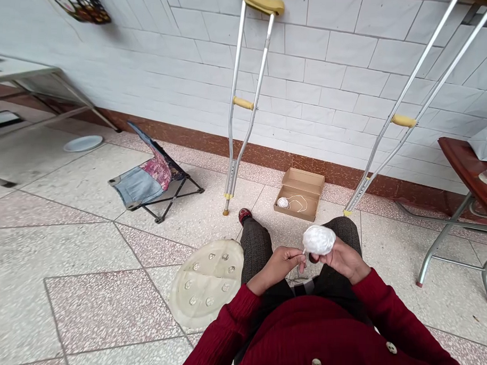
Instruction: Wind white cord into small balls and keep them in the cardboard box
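Observation:
Above my lap, a ball of white yarn (318,239) rests in my right hand (343,259), whose fingers wrap around its right side and underside. My left hand (287,264) is just to the left, with thumb and forefinger pinched on a strand of the white yarn close to the ball. On the floor ahead lies an open cardboard box (295,213). Inside it sits a smaller white yarn ball (283,202) with a loose strand curling beside it.
Two crutches, one ahead (232,171) and one to the right (363,186), lean on the tiled wall. A folding chair (137,181) and a white plate (83,143) are at left. A round mat (200,279) lies by my leg. A brown-topped stool (464,158) stands right.

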`<state>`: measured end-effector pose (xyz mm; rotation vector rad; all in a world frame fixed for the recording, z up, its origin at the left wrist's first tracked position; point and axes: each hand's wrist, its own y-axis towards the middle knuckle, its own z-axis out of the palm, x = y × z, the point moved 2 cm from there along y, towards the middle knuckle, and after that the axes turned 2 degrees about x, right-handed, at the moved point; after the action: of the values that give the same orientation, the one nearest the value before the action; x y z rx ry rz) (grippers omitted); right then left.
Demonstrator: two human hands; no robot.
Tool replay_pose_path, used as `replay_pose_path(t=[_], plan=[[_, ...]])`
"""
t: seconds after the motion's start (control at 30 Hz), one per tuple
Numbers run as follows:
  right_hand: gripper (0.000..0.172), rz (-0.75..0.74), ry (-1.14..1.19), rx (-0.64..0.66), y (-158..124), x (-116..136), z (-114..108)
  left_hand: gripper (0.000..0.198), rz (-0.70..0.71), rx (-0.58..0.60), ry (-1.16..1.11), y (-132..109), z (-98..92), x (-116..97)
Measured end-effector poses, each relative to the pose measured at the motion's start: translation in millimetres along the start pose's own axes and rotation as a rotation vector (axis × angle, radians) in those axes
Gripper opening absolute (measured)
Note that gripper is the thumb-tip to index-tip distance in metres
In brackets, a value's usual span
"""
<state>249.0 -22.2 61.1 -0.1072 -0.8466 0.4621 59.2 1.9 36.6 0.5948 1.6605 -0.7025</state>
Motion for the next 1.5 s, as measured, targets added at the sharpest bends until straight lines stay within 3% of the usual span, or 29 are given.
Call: replay_pose_path(t=[0.13, 0.23, 0.33, 0.4, 0.53, 0.63, 0.7, 0.8, 0.9, 1.03, 1.1, 1.17, 1.23, 1.37, 1.43, 1.5], plan=[[0.031, -0.163, -0.001, -0.175, 18.3, 20.0, -13.8, 0.041, -0.065, 0.051, -0.046, -9.4, 4.2, 2.6], [0.035, -0.289, -0.388, -0.366, 29.4, 27.2, -25.9, 0.041, -0.068, 0.126, -0.053, -16.3, 5.3, -5.1], [0.046, -0.313, -0.872, -0.482, 32.8, 13.0, -33.9, 0.040, -0.009, 0.080, 0.053, -15.4, -4.5, -24.0], [0.045, -0.194, -0.977, -0.365, 29.3, -8.7, -32.8, 0.038, 0.045, -0.011, 0.188, -10.4, -17.3, -37.7], [0.048, 0.135, -0.540, 0.046, 6.6, -43.2, -14.3, 0.036, 0.111, -0.139, 0.403, 2.3, -38.0, -48.4], [0.056, 0.172, -0.243, 0.177, -8.9, -36.9, -0.4, 0.035, 0.123, -0.117, 0.368, 9.6, -34.6, -38.0], [0.056, 0.135, -0.131, 0.182, -11.5, -23.5, 2.5, 0.034, 0.106, -0.080, 0.291, 12.5, -24.8, -25.7], [0.044, 0.020, -0.063, 0.050, -3.3, -1.2, -2.0, 0.036, 0.041, -0.026, 0.174, 12.8, -8.2, -6.2], [0.033, -0.105, -0.184, -0.145, 12.6, 17.2, -12.6, 0.039, -0.021, 0.052, 0.079, 6.4, 3.9, 5.5], [0.040, -0.227, -0.635, -0.453, 30.8, 24.7, -34.9, 0.040, -0.049, 0.174, 0.028, -7.7, 7.1, -1.6], [0.045, -0.275, -0.918, -0.546, 34.0, 16.3, -43.9, 0.039, -0.028, 0.172, 0.067, -11.1, 0.6, -13.4], [0.046, -0.246, -1.104, -0.486, 32.9, -0.9, -46.3, 0.039, 0.008, 0.096, 0.147, -9.6, -11.4, -26.2], [0.045, -0.116, -1.087, -0.304, 27.1, -21.9, -41.2, 0.038, 0.048, -0.009, 0.248, -4.4, -25.1, -36.0], [0.045, 0.190, -0.576, 0.102, 4.8, -43.1, -16.0, 0.036, 0.089, -0.093, 0.344, 7.5, -40.8, -37.8], [0.050, 0.202, -0.341, 0.186, -4.4, -35.8, -6.0, 0.035, 0.088, -0.087, 0.296, 11.2, -40.2, -31.3], [0.055, 0.163, -0.190, 0.188, -8.6, -22.7, -2.3, 0.036, 0.080, -0.084, 0.230, 12.9, -35.5, -23.0]])
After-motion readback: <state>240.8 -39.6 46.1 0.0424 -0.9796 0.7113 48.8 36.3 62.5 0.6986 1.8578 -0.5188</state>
